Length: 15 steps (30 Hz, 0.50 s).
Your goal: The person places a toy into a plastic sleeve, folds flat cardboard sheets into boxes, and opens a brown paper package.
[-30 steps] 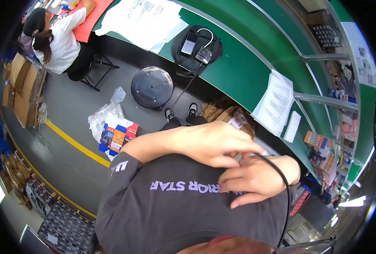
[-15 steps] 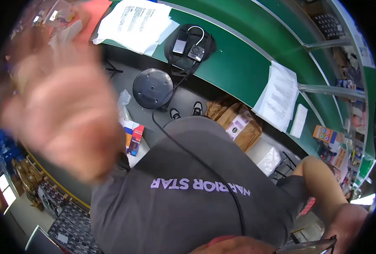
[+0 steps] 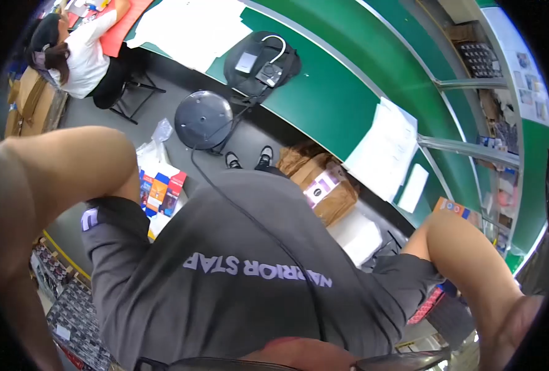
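Both my arms are bent and raised, with the hands up near the sides of my head. My left hand (image 3: 8, 247) is a dark, close shape at the left edge, its fingers not distinguishable. At the lower right edge shows part of my right hand (image 3: 519, 328); its fingers are hidden, so I cannot tell whether it holds anything. Below, a pair of glasses (image 3: 404, 362) sits on my face. A black cable (image 3: 243, 213) runs down over my grey T-shirt (image 3: 237, 309). It leads toward a black pouch (image 3: 234, 65) carrying two small devices on the bench.
Papers (image 3: 383, 148) lie on the green bench (image 3: 324, 108). A round stool (image 3: 203, 120), a brown paper bag (image 3: 333, 201) and colourful boxes (image 3: 160, 191) stand near my feet. Another person (image 3: 83, 59) sits at the upper left. Shelves (image 3: 500, 117) line the right.
My left hand has moved from in front of the camera to the left edge, uncovering the seated person. My right arm stays bent. The view has shifted slightly.
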Available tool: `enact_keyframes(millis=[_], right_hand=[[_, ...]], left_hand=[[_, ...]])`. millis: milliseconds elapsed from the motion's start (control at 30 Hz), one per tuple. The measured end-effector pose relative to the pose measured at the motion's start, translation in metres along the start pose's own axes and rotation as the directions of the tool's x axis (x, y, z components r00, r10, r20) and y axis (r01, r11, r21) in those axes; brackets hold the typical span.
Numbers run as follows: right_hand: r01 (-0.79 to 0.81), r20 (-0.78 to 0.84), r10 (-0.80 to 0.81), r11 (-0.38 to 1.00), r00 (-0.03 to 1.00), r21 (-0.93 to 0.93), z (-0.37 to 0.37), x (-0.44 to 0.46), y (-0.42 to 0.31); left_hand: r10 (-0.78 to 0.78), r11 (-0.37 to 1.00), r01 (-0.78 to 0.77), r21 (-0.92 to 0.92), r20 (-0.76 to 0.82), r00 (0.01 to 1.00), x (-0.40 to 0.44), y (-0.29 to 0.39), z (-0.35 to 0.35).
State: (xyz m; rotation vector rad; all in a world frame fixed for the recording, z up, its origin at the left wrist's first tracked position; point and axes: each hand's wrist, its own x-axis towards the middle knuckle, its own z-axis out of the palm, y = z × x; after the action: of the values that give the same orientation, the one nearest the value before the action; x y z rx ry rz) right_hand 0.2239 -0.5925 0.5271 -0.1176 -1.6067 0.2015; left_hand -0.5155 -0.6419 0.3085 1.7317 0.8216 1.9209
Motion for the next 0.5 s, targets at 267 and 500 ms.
enact_keyframes(millis=[267,500], right_hand=[[0.235,-0.088,-0.245,0.966,0.966,-0.109,0.012,0.032,0.009],[0.022,-0.561,-0.212,0.945,0.8,-0.326,0.073,-0.072,-0.007]], left_hand=[[0.204,0.978,-0.196,-0.072,0.128,0.97,0.066,0.065,0.156],[0.059,0.996,-0.091,0.015,0.656,0.753,0.201,0.097,0.282]])
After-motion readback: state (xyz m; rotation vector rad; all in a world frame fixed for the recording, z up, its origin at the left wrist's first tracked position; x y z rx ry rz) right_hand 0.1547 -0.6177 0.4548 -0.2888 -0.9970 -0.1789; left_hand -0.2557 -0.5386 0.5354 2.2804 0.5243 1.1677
